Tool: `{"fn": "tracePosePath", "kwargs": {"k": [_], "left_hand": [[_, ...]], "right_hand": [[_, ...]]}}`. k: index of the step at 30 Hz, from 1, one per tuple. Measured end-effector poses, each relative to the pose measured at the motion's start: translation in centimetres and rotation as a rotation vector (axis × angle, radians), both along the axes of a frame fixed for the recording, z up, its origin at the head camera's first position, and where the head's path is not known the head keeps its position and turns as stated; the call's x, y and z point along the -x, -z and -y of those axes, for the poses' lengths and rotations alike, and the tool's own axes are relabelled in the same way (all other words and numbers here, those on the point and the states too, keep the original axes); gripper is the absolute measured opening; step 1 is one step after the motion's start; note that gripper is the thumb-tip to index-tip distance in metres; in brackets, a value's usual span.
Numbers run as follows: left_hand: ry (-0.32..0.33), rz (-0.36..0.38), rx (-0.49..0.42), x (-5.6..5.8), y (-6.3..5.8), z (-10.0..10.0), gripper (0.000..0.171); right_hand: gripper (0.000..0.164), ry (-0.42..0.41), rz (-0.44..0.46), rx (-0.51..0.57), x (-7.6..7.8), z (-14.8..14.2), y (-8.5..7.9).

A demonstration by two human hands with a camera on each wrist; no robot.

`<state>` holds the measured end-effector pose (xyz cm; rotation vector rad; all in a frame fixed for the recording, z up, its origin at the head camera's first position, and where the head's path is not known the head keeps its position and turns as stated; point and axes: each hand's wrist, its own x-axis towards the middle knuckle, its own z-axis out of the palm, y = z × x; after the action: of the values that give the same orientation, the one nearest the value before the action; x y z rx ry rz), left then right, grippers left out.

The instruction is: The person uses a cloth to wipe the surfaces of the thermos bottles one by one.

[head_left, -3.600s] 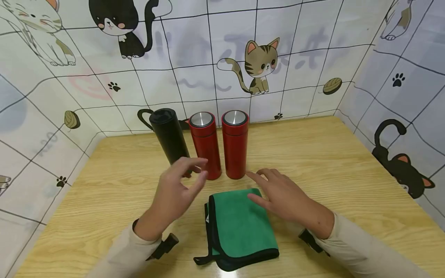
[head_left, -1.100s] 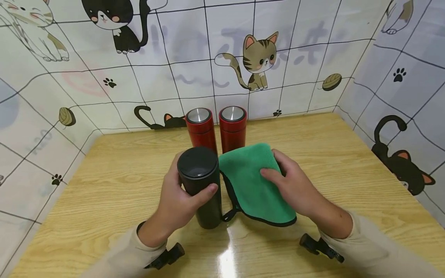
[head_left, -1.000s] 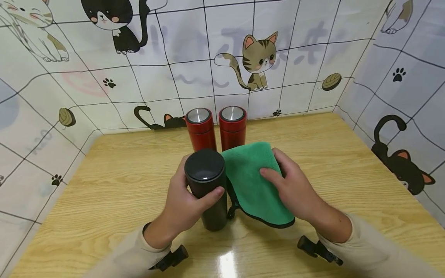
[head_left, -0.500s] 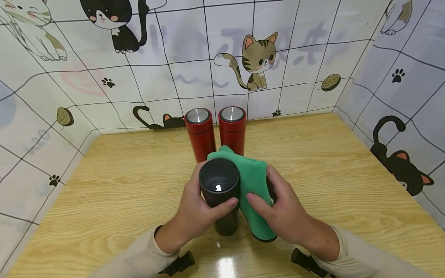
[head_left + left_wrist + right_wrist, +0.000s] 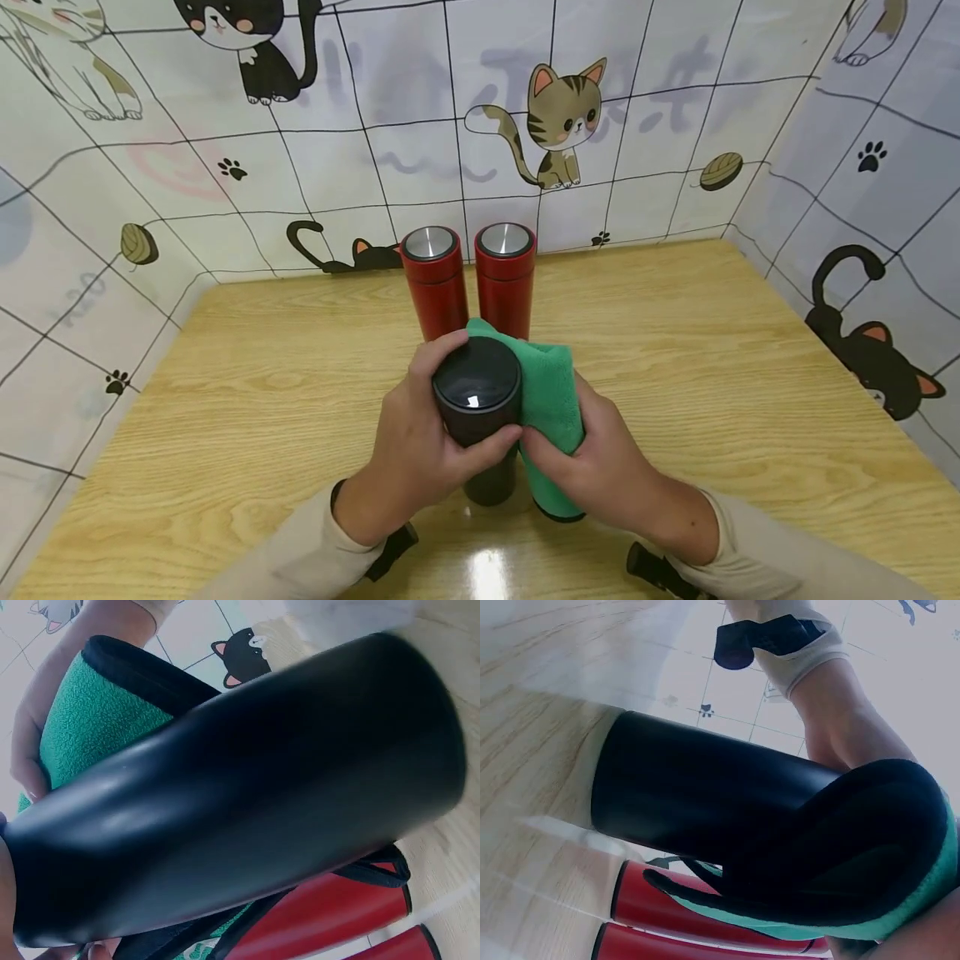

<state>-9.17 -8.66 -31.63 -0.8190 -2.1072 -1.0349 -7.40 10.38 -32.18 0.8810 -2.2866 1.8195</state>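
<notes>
My left hand [image 5: 420,446] grips a black thermos flask [image 5: 480,375] round its upper part, thumb across the near side. Folded in my right hand [image 5: 603,467] is a green cloth with black edging [image 5: 551,392], which lies against the flask's right and far sides. The two thumbs nearly meet at the front. In the left wrist view the smooth flask body [image 5: 247,787] crosses the picture, with the cloth [image 5: 105,720] behind it. The right wrist view shows the flask's lower end [image 5: 690,780] near the table; whether it touches is hard to tell.
Two red flasks with silver-topped lids, the left one [image 5: 435,292] and the right one [image 5: 506,287], stand upright just behind the hands. A wood-grain table [image 5: 262,392] lies beneath. Cat-patterned sheeting [image 5: 405,100] encloses the back and both sides.
Since the first frame, my left hand has taken the black flask from the back left to the middle, and my right hand has picked up the cloth. Lately the cloth has come against the flask.
</notes>
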Motion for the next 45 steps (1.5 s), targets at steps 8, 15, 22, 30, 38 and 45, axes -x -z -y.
{"fn": "tracePosePath", "kwargs": {"k": [8,15,22,30,38,45], "left_hand": [[-0.040,-0.206,0.018,0.4,-0.1,-0.1,0.066],[-0.046,-0.179,0.040,0.3,-0.2,0.1,0.067],[-0.038,-0.171,0.045,0.3,-0.2,0.2,0.068],[-0.025,-0.168,0.045,0.3,-0.2,0.2,0.068],[-0.016,-0.163,0.048,0.3,-0.2,0.3,0.068],[-0.015,-0.157,0.048,0.3,-0.3,0.3,0.068]], "right_hand": [[0.052,0.019,-0.014,-0.036,0.2,0.0,0.4],[0.043,0.075,-0.046,-0.118,0.7,-0.1,0.8],[0.046,0.083,-0.072,-0.104,0.8,-0.6,0.5],[0.043,0.057,-0.046,-0.060,0.7,-0.9,0.0],[0.043,0.017,-0.026,-0.121,1.0,-0.6,0.5],[0.042,0.024,-0.055,-0.159,1.1,-0.8,0.4]]}}
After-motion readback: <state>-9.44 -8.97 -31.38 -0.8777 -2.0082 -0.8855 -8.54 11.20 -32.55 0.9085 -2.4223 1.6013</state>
